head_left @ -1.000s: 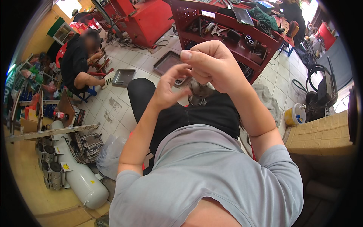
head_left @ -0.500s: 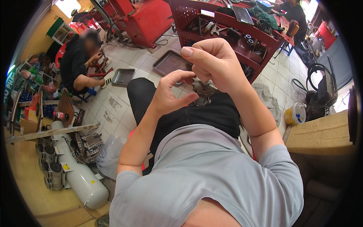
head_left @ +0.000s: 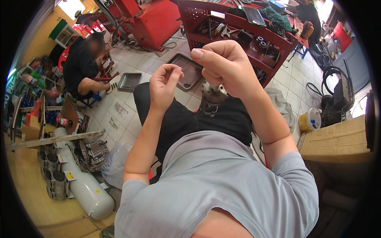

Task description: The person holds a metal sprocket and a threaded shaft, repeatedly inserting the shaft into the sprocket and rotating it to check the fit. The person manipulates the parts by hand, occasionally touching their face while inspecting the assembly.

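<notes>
Since half a second earlier, our left hand (head_left: 164, 85) had drawn away from the metal part (head_left: 211, 99) — fingers pinched together, empty as far as we could tell. Our right hand (head_left: 222, 65) alone clamped it above our lap; one-handed, it might slip and drop. It looked grey, greasy, roughly cylindrical.

Grey shirt (head_left: 222, 186), black trousers (head_left: 186, 119), red cart (head_left: 238, 27), seemingly grey metal part (head_left: 212, 97)
</notes>
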`<act>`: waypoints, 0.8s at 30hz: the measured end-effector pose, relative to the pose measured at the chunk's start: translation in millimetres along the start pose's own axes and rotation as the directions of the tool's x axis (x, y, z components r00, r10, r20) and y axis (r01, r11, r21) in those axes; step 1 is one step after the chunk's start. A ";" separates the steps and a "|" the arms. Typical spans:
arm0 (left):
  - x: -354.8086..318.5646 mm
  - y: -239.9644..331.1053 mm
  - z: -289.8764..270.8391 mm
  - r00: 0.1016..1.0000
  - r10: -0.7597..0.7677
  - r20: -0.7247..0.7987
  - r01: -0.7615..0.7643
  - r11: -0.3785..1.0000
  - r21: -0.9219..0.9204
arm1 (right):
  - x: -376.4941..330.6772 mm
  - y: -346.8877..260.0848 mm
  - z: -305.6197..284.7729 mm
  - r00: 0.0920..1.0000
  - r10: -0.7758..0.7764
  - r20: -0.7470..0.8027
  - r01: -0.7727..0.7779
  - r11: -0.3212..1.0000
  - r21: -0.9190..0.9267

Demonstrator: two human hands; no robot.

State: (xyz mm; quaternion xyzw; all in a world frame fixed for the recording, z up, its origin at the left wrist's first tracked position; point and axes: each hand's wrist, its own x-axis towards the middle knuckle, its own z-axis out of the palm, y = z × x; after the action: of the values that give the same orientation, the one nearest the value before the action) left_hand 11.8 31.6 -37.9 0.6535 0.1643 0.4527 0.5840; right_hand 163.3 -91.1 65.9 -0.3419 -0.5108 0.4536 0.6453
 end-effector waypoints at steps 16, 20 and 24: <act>-16.1 26.5 24.5 0.924 0.120 0.362 -0.206 0.956 0.208 | 1.7 2.8 -1.5 0.999 -0.033 -0.005 0.033 0.999 -0.024; -8.1 7.9 17.9 0.995 0.037 0.095 -0.040 0.999 0.033 | 1.2 -1.8 -3.4 1.000 0.000 0.029 -0.002 0.998 0.063; -6.5 6.7 9.8 0.996 0.071 0.060 -0.077 0.991 0.106 | 1.0 0.8 -1.7 1.000 -0.005 0.020 0.004 0.998 0.055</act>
State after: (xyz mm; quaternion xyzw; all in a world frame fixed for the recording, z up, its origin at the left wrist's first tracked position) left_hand 13.8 19.0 -33.5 0.7020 0.1478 0.4461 0.5350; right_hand 164.8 -89.9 65.1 -0.3183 -0.5056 0.4695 0.6501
